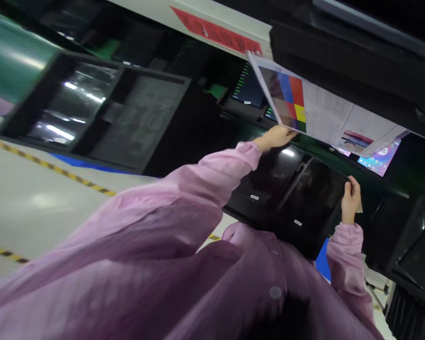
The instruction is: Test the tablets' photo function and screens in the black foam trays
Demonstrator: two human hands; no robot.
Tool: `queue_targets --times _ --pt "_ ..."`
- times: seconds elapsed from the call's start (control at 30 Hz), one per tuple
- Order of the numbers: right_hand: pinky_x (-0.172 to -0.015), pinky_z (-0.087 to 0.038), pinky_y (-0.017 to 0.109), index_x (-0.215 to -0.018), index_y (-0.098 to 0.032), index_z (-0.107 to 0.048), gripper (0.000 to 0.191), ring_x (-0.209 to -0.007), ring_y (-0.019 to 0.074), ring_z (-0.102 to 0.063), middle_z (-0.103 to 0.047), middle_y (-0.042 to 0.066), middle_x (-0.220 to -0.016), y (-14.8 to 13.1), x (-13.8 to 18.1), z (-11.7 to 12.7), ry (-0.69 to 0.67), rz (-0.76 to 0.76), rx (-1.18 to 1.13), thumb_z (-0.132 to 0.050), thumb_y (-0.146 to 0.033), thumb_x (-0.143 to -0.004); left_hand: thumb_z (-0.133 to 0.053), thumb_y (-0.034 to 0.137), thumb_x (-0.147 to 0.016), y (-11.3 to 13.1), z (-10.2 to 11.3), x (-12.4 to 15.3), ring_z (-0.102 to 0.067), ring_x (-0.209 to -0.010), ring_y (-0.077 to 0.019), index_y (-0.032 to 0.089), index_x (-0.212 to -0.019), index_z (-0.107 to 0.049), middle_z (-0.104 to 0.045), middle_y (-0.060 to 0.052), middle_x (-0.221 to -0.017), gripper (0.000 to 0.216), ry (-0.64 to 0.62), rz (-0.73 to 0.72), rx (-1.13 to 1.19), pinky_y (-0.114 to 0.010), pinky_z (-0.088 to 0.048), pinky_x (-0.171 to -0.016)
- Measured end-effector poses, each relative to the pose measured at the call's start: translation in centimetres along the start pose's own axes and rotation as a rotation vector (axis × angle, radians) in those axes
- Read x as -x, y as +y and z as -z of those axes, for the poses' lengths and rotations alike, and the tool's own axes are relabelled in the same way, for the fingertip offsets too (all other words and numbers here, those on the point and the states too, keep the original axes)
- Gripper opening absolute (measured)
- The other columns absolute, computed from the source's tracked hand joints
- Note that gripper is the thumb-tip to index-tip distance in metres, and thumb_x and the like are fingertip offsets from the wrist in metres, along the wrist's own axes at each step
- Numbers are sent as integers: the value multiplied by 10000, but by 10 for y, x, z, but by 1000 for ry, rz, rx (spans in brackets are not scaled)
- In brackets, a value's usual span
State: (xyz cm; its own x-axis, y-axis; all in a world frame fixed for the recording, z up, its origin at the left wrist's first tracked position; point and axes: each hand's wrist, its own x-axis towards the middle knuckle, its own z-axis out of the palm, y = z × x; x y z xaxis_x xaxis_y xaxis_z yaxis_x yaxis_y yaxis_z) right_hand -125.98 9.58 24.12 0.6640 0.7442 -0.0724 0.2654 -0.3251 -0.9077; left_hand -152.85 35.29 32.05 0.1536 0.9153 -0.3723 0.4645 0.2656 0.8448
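Observation:
In the head view, my left hand (pixel 276 137) is at the lower left edge of a printed chart sheet (pixel 326 111). Its fingers are curled in, and what they hold, if anything, is hidden. Close to my body is a black tray (pixel 241 215) with two glossy black tablet-like panels, a left panel (pixel 269 177) and a right panel (pixel 310 189), each with a small white label. My right hand (pixel 350 198) is closed on the tray's right side, thumb and fingers at its far corner. A small beige piece (pixel 360 206) shows beside that hand.
Behind the chart are a lit tablet screen (pixel 381 158) and dark screens with green lines (pixel 248 85). A two-compartment black tray (pixel 136 118) is at left, and another dark tray (pixel 420 245) at right. Yellow-black tape (pixel 53 167) marks the floor. A dark overhang (pixel 340 71) is above.

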Motion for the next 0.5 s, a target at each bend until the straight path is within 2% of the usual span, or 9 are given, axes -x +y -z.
queue_targets --times 0.07,0.13,0.2,0.23,0.37,0.5 --pt "-1283 -392 447 -1552 -185 -500 764 -1471 253 -537 -540 157 -1613 -6 24 -10 4 -7 27 -532 -679 -970 -747 312 -940 -14 0 11 -671 -1152 -256 150 -1035 -783 -795 -86 -1157 191 -142 -177 -124 -408 -430 -1181" --pt "-1279 -394 459 -1583 -172 -463 835 -1480 269 -530 -521 171 -1628 -7 31 -13 50 2 63 -515 -718 -952 -653 327 -982 -30 -2 21 -668 -1174 -288 138 -1122 -782 -776 -137 -1210 269 -243 -465 -344 -440 -418 -1184" --pt "-1275 -389 481 -1540 -142 -510 883 -1469 300 -541 -554 201 -1593 -5 24 -12 84 -9 115 -474 -773 -925 -532 357 -1046 -43 -6 27 -668 -1164 -310 117 -1236 -748 -748 -178 -1243 375 -242 -710 -560 -478 -436 -1156" --pt "-1273 -384 496 -1496 -127 -552 906 -1457 321 -551 -582 221 -1559 -4 19 -12 88 -26 144 -459 -805 -904 -491 372 -1068 -48 -8 29 -673 -1142 -311 113 -1253 -740 -744 -183 -1227 404 -217 -770 -624 -481 -454 -1133" --pt "-1236 -405 547 -1314 -138 -676 916 -1376 370 -605 -685 244 -1403 -9 4 -10 85 -81 208 -460 -887 -832 -434 384 -1103 -63 -6 42 -688 -1087 -288 139 -1222 -752 -741 -156 -1157 418 -220 -862 -702 -452 -497 -1087" --pt "-1172 -473 489 -1344 -148 -651 866 -1274 310 -657 -709 191 -1356 -30 23 -3 123 -23 158 -409 -848 -896 -413 388 -1116 -79 13 63 -694 -1127 -286 140 -1296 -740 -722 -162 -1281 448 -200 -872 -677 -464 -509 -1113"
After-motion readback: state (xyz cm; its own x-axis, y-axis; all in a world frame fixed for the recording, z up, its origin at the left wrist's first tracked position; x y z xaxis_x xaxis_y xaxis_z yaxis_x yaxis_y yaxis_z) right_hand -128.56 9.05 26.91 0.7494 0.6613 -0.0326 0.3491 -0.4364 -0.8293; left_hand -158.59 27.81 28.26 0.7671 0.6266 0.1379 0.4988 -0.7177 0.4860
